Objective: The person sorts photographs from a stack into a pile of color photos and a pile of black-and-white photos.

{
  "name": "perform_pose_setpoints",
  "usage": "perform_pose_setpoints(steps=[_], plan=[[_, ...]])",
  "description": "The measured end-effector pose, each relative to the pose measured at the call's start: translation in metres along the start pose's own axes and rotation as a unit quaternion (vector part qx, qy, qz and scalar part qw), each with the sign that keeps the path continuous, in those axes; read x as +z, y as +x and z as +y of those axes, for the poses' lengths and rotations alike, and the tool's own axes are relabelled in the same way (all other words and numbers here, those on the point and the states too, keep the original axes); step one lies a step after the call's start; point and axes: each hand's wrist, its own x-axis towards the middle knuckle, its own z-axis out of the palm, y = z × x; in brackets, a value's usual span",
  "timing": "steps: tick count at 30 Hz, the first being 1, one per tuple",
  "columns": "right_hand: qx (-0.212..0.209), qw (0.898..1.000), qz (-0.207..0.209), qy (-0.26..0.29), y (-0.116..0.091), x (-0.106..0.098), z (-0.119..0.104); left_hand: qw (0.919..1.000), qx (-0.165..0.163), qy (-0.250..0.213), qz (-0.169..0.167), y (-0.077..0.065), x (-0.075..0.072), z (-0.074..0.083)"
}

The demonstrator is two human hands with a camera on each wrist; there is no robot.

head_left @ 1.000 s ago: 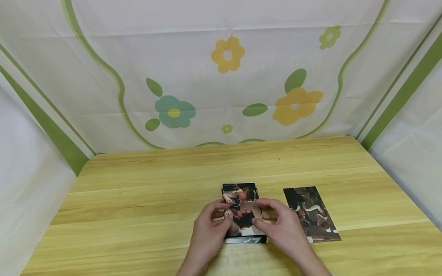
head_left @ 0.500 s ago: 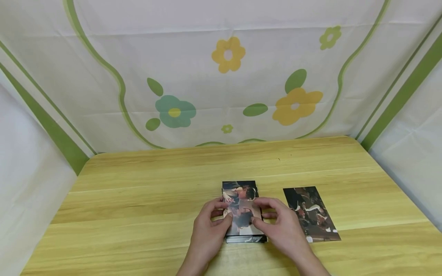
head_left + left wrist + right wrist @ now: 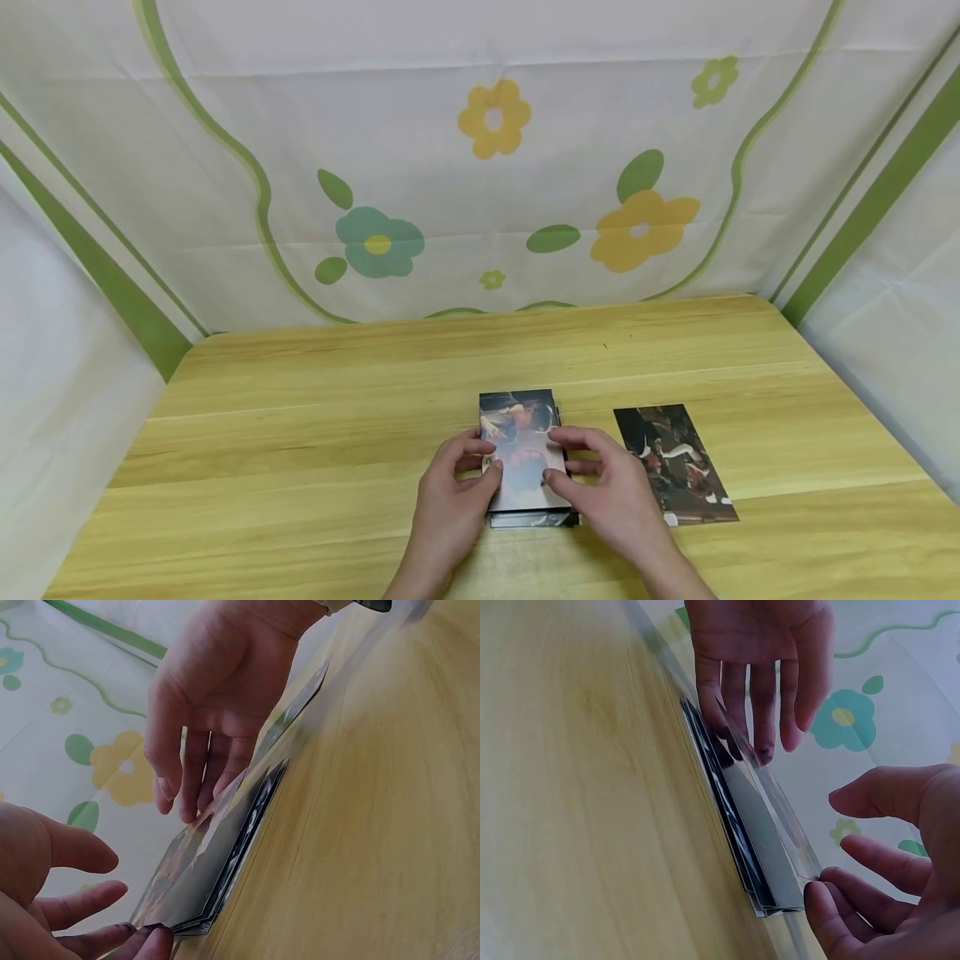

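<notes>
"What closes the place in?"

"A white back cloth (image 3: 435,175), creased across, with paler side cloths (image 3: 67,350) slanting away left and right, each edged by green stripes (image 3: 112,279). A wavy green line frames printed flowers (image 3: 378,258), yellow and teal."

"And the surface?"

"A yellowish wood-grain table (image 3: 300,450), its far corners rounded, its far edge along the foot of the back cloth. Board lines run crosswise."

"The hands?"

"Both near the front, facing each other. The left hand (image 3: 453,496) and the right hand (image 3: 615,487) hold the top photo (image 3: 525,487) between them by its side edges. Their fingers are partly bent; the wrist views show thumbs and forefingers parted, lower fingertips meeting the edges."

"Where is that photo, exactly?"

"Above the stack of photos (image 3: 532,520), tilted off it, washed with glare. The stack's near end shows below it."

"Anything smaller?"

"A loose photo (image 3: 682,467), flat on the wood beside the right hand. Then tiny dark specks (image 3: 605,345) toward the far edge; I can't tell what they are."
</notes>
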Motion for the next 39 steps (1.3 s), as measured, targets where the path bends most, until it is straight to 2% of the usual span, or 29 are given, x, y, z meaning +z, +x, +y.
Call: perform_pose_setpoints(steps=[6, 10, 17, 22, 31, 39], plan=[[-0.041, 0.999, 0.005, 0.026, 0.0, -0.001, 0.0, 0.9997, 0.002, -0.024, -0.001, 0.0, -0.002, 0.002], [-0.086, 0.995, 0.023, 0.041, -0.001, -0.001, 0.0, 0.9986, 0.019, -0.05, 0.001, -0.001, -0.004, 0.004], [-0.157, 0.983, 0.051, 0.083, -0.004, -0.001, -0.003, 0.9945, 0.057, -0.088, 0.008, 0.001, -0.01, 0.01], [-0.161, 0.98, 0.054, 0.101, -0.007, -0.002, -0.009, 0.9931, 0.052, -0.105, 0.007, 0.0, -0.016, 0.014], [-0.124, 0.983, 0.062, 0.119, -0.011, -0.003, -0.016, 0.9942, 0.035, -0.102, 0.004, -0.003, -0.022, 0.022], [-0.168, 0.974, 0.055, 0.143, -0.012, -0.003, -0.019, 0.9928, 0.032, -0.115, 0.007, -0.003, -0.027, 0.027]])
